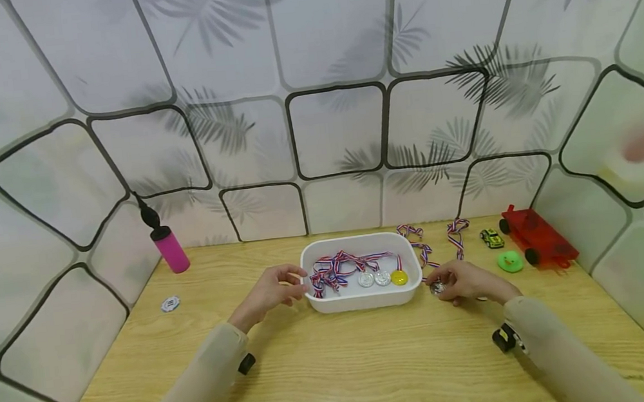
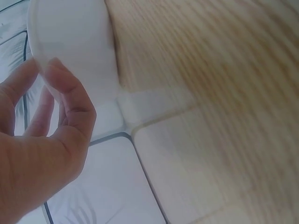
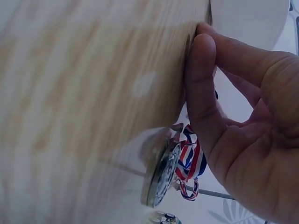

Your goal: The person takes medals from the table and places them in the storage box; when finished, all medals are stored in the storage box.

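Note:
A white tray (image 1: pixel 315 302) (image 2: pixel 79 42) stands mid-table with several medals on red-white-blue ribbons in it, two silver and one gold. My left hand (image 1: pixel 284 287) (image 2: pixel 39 70) hovers at the tray's left end, fingers relaxed and empty, tips right by the rim. To the right of the tray, my right hand (image 1: pixel 459 280) (image 3: pixel 219 116) is curled over a silver medal (image 1: pixel 438 288) (image 3: pixel 161 175) that rests on the wooden table (image 1: pixel 373 364). The medal's ribbon (image 3: pixel 189 163) bunches against the thumb. More ribbon (image 1: pixel 420 250) trails back along the table behind the hand.
A pink pump (image 1: pixel 169 248) leans at the back left, with a small round disc (image 1: pixel 171 303) nearer. At the back right sit a red toy wagon (image 1: pixel 537 235), a small yellow-green car (image 1: pixel 492 238) and a green round toy (image 1: pixel 510 262). Patterned walls enclose the table.

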`<state>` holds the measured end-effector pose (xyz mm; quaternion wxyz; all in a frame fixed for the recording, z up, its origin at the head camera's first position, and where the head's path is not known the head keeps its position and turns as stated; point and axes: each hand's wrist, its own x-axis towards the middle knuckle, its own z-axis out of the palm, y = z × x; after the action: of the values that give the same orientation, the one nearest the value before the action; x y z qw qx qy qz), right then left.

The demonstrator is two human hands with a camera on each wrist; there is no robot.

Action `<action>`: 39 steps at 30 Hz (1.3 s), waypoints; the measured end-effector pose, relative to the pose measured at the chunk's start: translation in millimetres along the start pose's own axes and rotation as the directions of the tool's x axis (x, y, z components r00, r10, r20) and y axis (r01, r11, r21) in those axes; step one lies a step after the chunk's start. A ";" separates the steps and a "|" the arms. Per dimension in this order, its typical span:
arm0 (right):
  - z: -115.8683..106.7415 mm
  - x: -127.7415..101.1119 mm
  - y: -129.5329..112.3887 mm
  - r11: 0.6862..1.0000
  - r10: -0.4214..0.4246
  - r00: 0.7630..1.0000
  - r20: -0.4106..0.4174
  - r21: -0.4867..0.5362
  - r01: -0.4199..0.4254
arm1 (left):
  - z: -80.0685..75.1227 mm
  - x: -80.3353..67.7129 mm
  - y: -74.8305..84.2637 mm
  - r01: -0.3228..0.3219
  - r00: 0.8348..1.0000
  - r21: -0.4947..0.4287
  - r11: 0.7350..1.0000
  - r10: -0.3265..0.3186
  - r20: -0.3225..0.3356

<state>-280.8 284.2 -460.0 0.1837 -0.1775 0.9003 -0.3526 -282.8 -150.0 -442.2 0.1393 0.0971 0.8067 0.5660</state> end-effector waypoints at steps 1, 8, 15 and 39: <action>-0.1 0.3 -0.2 1.000 0.004 1.000 0.004 0.003 -0.004 | 0.1 0.0 0.0 0.001 1.000 -0.001 1.000 -0.001 0.000; -0.2 0.8 -2.9 0.995 -0.069 0.998 -0.016 -0.070 0.067 | -0.3 -0.5 0.4 -0.002 1.000 -0.007 1.000 0.002 0.007; 0.0 -0.6 -4.6 0.996 -0.065 0.996 -0.064 -0.063 0.061 | -2.5 -0.7 -1.4 -0.006 1.000 -0.016 1.000 0.006 0.016; -41.4 -8.9 -49.9 0.730 -0.024 0.851 -0.525 0.572 0.374 | -1.7 -0.5 -0.5 -0.001 1.000 -0.010 1.000 0.001 0.013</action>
<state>-282.5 277.5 -395.0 -0.0369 -0.1067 0.7092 -0.6959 -282.9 -151.8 -442.0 0.1448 0.1004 0.8028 0.5696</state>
